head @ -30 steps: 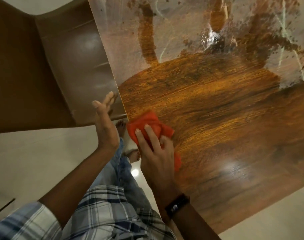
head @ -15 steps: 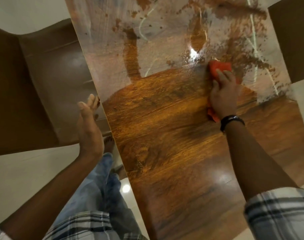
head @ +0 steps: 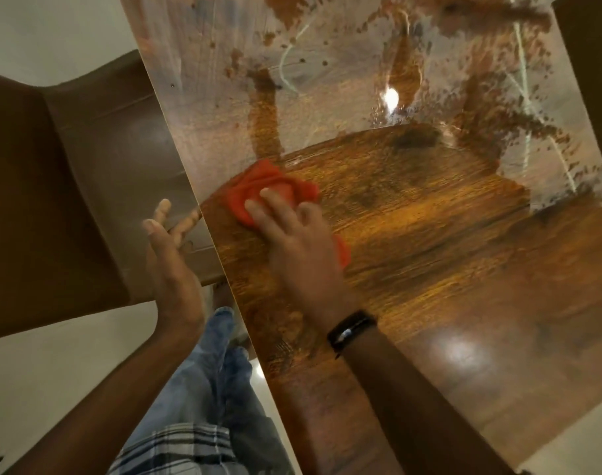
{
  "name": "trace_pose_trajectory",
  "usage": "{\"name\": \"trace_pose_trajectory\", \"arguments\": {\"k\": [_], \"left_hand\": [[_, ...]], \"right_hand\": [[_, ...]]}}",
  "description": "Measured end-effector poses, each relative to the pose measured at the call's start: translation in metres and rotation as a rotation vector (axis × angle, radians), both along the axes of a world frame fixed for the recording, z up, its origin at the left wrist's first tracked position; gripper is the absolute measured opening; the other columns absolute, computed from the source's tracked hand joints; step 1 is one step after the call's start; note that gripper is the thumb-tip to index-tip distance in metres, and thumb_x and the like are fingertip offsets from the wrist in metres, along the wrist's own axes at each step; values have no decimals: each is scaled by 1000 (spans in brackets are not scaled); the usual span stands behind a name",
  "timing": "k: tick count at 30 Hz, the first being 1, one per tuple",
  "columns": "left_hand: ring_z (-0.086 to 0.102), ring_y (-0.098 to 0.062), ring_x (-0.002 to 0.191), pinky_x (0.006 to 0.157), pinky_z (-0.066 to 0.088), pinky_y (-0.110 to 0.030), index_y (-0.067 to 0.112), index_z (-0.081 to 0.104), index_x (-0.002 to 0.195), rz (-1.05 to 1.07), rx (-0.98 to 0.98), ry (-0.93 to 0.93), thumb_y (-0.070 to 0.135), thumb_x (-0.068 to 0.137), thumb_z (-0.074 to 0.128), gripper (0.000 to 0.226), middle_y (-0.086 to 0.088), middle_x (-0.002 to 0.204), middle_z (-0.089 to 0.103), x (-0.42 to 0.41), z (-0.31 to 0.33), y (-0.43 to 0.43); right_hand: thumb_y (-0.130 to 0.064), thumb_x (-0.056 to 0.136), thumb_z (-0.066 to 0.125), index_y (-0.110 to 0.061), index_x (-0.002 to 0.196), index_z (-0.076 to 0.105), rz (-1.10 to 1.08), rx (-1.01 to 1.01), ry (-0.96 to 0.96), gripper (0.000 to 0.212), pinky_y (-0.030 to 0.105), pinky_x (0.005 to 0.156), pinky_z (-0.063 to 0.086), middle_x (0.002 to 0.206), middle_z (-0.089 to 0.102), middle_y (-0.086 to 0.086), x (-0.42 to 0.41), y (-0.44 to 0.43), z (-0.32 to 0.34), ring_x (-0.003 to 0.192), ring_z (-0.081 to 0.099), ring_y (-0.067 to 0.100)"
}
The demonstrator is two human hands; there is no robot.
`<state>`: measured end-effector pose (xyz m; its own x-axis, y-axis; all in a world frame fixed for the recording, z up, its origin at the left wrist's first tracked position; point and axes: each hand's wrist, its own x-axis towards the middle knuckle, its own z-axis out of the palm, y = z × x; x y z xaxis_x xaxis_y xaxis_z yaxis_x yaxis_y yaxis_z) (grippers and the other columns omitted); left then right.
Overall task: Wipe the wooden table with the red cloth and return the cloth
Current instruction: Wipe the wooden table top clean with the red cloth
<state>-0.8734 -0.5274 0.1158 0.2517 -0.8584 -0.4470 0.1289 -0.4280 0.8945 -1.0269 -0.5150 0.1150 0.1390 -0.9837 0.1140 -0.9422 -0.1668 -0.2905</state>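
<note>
Here, right hand (head: 299,248) lies flat on the red cloth (head: 268,190), palm and fingers pressing the bunched fabric down onto the wooden table (head: 429,269). Cloth sits near the left edge of the tabletop, at the boundary between the clear, dark-grained near part and the filmy, streaked far part. A black band (head: 351,329) circles the right wrist.

Left hand (head: 171,255) hangs off the table beside its left edge, fingers spread and loose, gripping nothing, above the brown chair (head: 87,166) pushed close to that edge.

Far half of the tabletop carries a pale haze with brown specks and smears; only the near half looks wiped. Judged: mid-task, a good share of surface left, cloth not yet returned.

Risks, as judged:
- Cloth is close to the left edge; a stroke carried past it could drag residue onto the chair seat or floor.
- Bunched cloth covers a small patch, so passes may leave streaks between them.
- If already loaded, the cloth may smear the film rather than lift it.

Containers: none in view; nowhere visible to return the cloth.
</note>
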Motion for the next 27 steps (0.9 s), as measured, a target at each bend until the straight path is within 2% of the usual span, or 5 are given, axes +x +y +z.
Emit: {"name": "trace_pose_trajectory", "arguments": {"k": [8, 11, 16, 19, 27], "left_hand": [[53, -12, 133, 120, 31, -48, 17, 39, 148, 7, 21, -31, 54, 94, 15, 70, 3, 126, 64, -4, 3, -8], [54, -12, 131, 120, 32, -47, 14, 40, 148, 47, 12, -29, 52, 95, 15, 70, 4, 125, 64, -9, 4, -5], [48, -10, 136, 121, 32, -39, 17, 35, 148, 97, -66, -112, 45, 100, 14, 60, -1, 143, 53, -13, 3, -3], [39, -11, 143, 122, 30, -35, 14, 29, 151, 103, -136, -167, 41, 102, 17, 57, -4, 154, 39, -14, 4, -7], [41, -20, 141, 120, 32, -33, -3, 36, 147, -118, -284, -290, 23, 107, 21, 50, -16, 150, 44, -33, 8, 3]], "right_hand": [[-22, 98, 44, -22, 139, 55, -720, 32, -18, 42, 21, 84, 20, 145, 46, 3, -179, -68, 1, 118, 40, 34], [-21, 98, 45, -23, 140, 53, -537, -5, 2, 42, 31, 92, 34, 145, 46, 3, -116, -72, 3, 111, 41, 30], [-12, 85, 59, -23, 139, 53, -62, 45, -39, 55, 38, 81, 46, 145, 49, 4, 38, -19, -1, 101, 45, 26], [-13, 83, 67, -23, 138, 54, 78, 56, -31, 58, 39, 80, 48, 145, 50, 3, 36, -4, -3, 103, 48, 28], [-18, 98, 48, -21, 134, 60, -456, 19, -29, 38, 49, 82, 45, 142, 52, 4, -122, -37, 0, 97, 44, 32]]}}
